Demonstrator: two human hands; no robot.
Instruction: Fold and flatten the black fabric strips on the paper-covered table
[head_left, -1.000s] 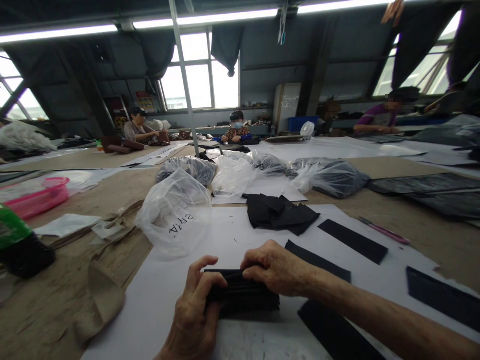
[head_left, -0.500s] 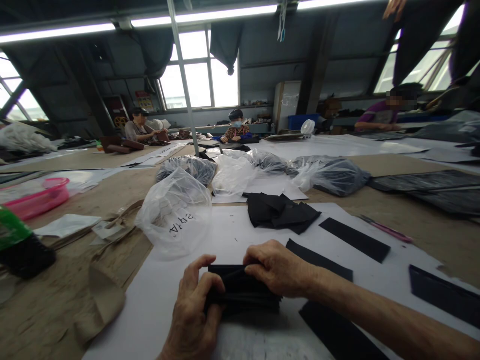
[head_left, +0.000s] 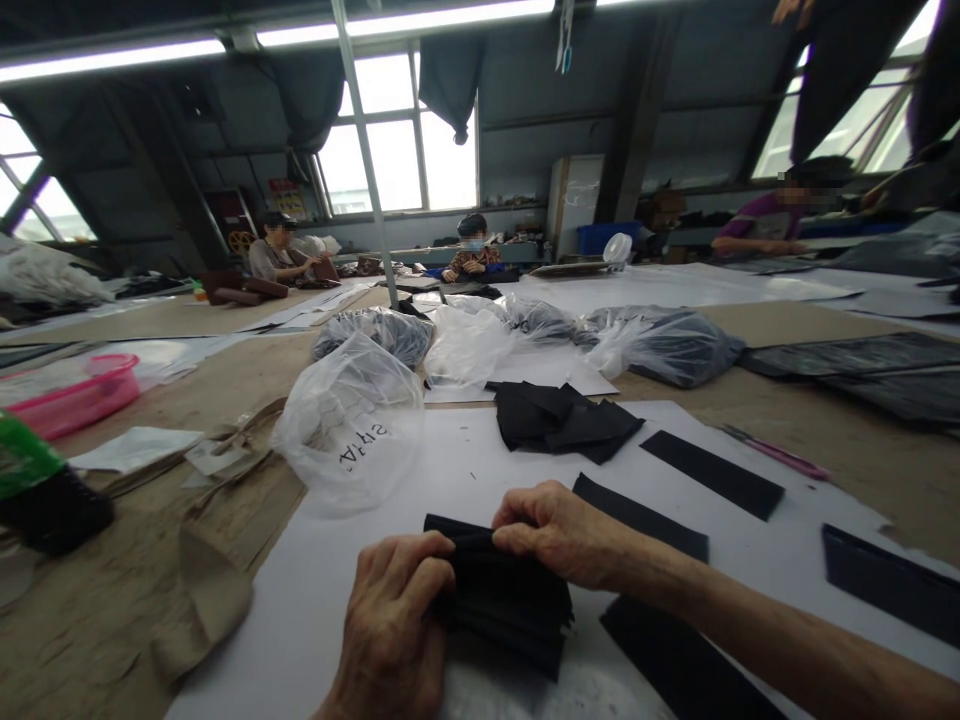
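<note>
Both my hands grip a thick stack of black fabric pieces (head_left: 506,600) over a white sheet (head_left: 465,460) on the table. My left hand (head_left: 390,625) is closed round the stack's left end, fingers curled over its top. My right hand (head_left: 559,530) pinches the stack's upper edge from the right, fingers bent. The stack is tilted, its near right corner hanging lower. Flat black strips (head_left: 712,472) lie on the sheet to the right, and a loose heap of black pieces (head_left: 559,420) lies just beyond my hands.
A clear plastic bag (head_left: 349,425) with writing stands left of the heap; more bags (head_left: 660,345) of dark pieces lie behind. A pink basin (head_left: 75,390) sits at the left and a pink tool (head_left: 780,455) at the right. Three people sit at far tables.
The stack has been lifted and tilted, its right corner now dropping. My left fingers have closed over its top edge, and the hands have drawn nearer together.
</note>
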